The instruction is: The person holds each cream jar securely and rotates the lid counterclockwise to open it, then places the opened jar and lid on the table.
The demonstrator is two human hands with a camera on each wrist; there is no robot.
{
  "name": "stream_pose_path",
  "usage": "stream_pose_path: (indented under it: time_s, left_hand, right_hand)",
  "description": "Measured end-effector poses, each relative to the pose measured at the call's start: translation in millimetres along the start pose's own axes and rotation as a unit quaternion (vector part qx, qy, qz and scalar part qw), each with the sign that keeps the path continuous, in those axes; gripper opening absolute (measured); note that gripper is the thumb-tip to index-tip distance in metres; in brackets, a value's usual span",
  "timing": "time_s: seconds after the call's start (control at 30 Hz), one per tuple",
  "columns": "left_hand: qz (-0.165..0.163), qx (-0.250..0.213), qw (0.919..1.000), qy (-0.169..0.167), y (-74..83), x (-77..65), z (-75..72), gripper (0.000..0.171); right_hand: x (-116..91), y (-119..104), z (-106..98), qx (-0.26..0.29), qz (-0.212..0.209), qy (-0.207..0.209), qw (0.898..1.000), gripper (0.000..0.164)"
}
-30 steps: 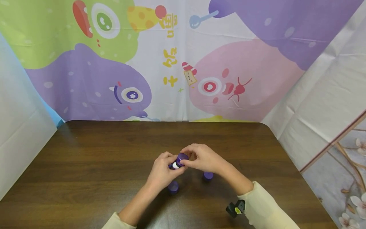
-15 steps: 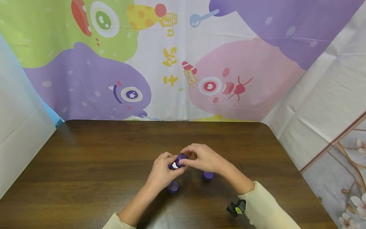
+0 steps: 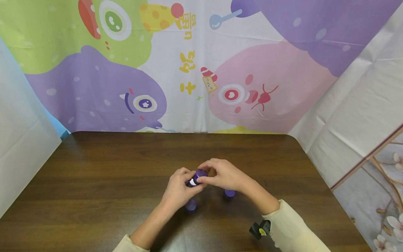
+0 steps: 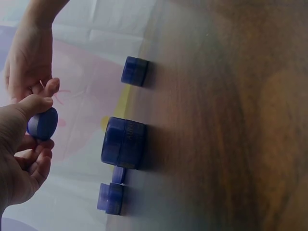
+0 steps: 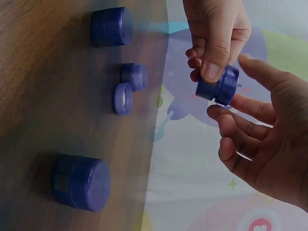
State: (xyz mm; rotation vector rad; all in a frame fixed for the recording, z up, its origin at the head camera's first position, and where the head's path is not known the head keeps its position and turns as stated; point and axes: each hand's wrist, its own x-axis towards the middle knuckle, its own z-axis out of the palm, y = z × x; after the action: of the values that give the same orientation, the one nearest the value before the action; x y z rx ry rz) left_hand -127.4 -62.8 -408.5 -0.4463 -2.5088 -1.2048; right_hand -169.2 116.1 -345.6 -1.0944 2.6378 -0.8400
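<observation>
Head view had a cartoon curtain (image 3: pixel 203 45) at twelve o'clock beyond your brown table (image 3: pixel 110 168), with your left hand (image 3: pixel 180 187) at nine o'clock and your right hand (image 3: pixel 226 175) at three, facing each other over it. From their meeting point, one larger jar (image 3: pixel 230 193) stood at four o'clock and a second jar (image 3: pixel 190 205) near six. Between your hands, left thumb and fingers gripped a small jar (image 3: pixel 193 182), while right thumb and fingertips pinched its lid (image 3: pixel 201 173).
</observation>
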Motion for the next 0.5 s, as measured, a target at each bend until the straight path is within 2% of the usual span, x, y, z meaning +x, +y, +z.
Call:
stream_pose_path:
  time_s: [0.1, 0.27, 0.5]
  left_hand:
    - [0.005, 0.003, 1.0000, 0.003, 0.3, -0.2, 0.8, 0.035]
    - [0.009, 0.004, 0.9999, 0.006, 0.5, -0.4, 0.9, 0.030]
    - [-0.007, -0.004, 1.0000, -0.005, 1.5, -1.5, -0.5, 0.037]
  right_hand:
    - [-0.2, 0.0, -0.3, -0.005, -0.008, -0.007, 1.000, 0.035]
    - [-1.1, -0.9, -1.4, -0.006, -0.029, -0.024, 0.999, 0.038]
    - [-0.2, -0.9, 0.1, 0.001, -0.001, -0.009, 1.000, 0.040]
